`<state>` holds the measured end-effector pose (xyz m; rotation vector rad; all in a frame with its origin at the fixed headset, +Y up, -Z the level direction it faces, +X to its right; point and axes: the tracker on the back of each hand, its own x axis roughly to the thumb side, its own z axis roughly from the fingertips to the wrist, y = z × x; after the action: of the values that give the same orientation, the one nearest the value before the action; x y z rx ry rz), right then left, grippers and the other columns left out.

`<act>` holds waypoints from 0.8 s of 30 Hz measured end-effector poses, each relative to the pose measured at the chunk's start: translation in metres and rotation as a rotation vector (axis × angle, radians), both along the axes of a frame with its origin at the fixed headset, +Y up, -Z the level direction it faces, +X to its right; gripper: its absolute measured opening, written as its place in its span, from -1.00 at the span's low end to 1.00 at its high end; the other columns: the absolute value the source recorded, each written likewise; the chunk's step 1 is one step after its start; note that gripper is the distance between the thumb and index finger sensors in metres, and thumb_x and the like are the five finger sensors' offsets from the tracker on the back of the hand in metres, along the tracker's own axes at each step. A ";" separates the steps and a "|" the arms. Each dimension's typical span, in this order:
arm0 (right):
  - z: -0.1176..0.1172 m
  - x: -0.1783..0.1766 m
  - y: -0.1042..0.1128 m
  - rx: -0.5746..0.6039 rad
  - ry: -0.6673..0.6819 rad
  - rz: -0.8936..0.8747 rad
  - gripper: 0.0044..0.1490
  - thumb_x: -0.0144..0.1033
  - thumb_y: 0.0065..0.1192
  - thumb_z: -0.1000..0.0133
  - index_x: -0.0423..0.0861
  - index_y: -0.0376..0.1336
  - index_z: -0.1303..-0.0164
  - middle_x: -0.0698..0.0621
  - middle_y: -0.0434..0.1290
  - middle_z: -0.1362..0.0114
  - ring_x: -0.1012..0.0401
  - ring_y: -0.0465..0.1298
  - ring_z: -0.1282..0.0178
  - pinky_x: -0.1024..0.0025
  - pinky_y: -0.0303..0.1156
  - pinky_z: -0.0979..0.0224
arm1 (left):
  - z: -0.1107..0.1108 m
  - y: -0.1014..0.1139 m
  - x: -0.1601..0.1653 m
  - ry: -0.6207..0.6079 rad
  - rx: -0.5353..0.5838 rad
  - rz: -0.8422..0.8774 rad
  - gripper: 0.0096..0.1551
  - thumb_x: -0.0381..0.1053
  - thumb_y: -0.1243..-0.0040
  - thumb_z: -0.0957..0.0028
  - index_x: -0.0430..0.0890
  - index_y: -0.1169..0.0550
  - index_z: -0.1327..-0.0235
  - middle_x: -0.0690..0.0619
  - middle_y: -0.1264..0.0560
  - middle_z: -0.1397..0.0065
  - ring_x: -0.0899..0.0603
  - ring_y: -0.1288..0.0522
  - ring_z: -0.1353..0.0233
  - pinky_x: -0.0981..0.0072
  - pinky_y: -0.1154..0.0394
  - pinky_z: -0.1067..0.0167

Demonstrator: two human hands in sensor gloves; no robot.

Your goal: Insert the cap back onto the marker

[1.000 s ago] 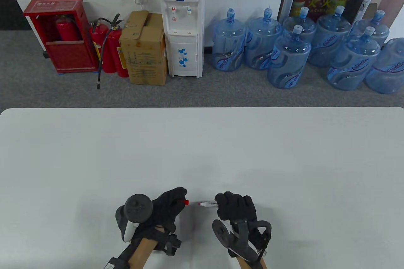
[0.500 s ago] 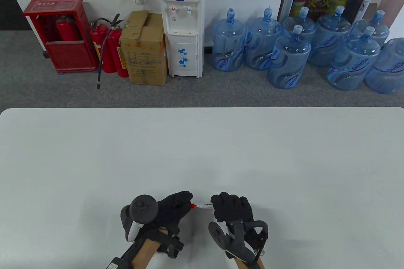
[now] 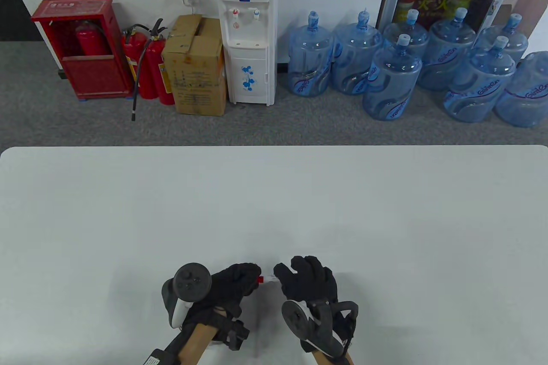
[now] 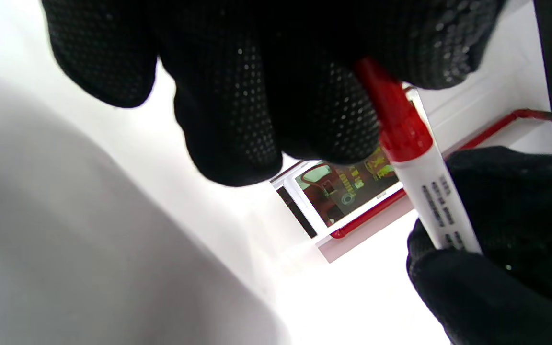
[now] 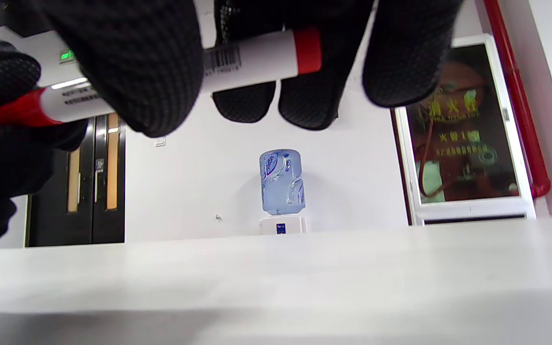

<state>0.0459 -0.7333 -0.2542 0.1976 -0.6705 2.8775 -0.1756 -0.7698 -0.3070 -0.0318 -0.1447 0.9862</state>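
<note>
Seating cap (image 4: 391, 115) on marker (image 4: 436, 201) — both hands

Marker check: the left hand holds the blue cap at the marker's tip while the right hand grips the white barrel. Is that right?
Not quite: the cap is red, not blue, as the left wrist view shows. The rest stands: the left hand holds it at the tip of the marker, and the right hand grips the white barrel.
</note>
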 end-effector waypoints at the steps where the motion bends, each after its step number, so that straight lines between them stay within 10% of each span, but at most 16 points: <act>1: 0.000 0.000 0.000 -0.006 0.018 -0.015 -0.33 -0.08 0.41 0.10 0.46 0.24 -0.21 0.13 0.44 -0.43 0.12 0.56 -0.39 0.03 0.55 -0.39 | -0.001 -0.001 -0.001 0.011 -0.018 0.013 -0.54 0.26 -0.21 0.09 0.17 -0.70 -0.01 0.16 -0.80 0.07 -0.06 -0.82 0.10 -0.15 -0.55 -0.16; 5: 0.001 -0.004 -0.002 0.041 0.101 0.018 -0.25 -0.24 0.43 0.10 0.21 0.20 -0.32 0.13 0.38 -0.46 0.22 0.56 -0.38 0.20 0.56 -0.45 | -0.006 -0.006 -0.004 0.023 -0.097 0.089 -0.54 0.26 -0.19 0.07 0.16 -0.67 -0.02 0.18 -0.78 0.16 -0.04 -0.80 0.17 -0.11 -0.55 -0.16; 24: -0.005 0.006 -0.002 -0.030 0.181 -0.206 -0.40 -0.19 0.43 0.14 0.30 0.39 -0.15 0.22 0.52 -0.30 0.21 0.61 -0.17 0.21 0.59 -0.23 | 0.003 0.004 0.011 0.009 -0.095 0.024 -0.58 0.17 -0.15 0.10 0.13 -0.59 0.00 0.16 -0.75 0.16 -0.06 -0.78 0.20 -0.13 -0.54 -0.16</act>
<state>0.0522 -0.7353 -0.2595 0.3573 -0.5771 2.6323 -0.1642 -0.7662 -0.3044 -0.1124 -0.0903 1.0164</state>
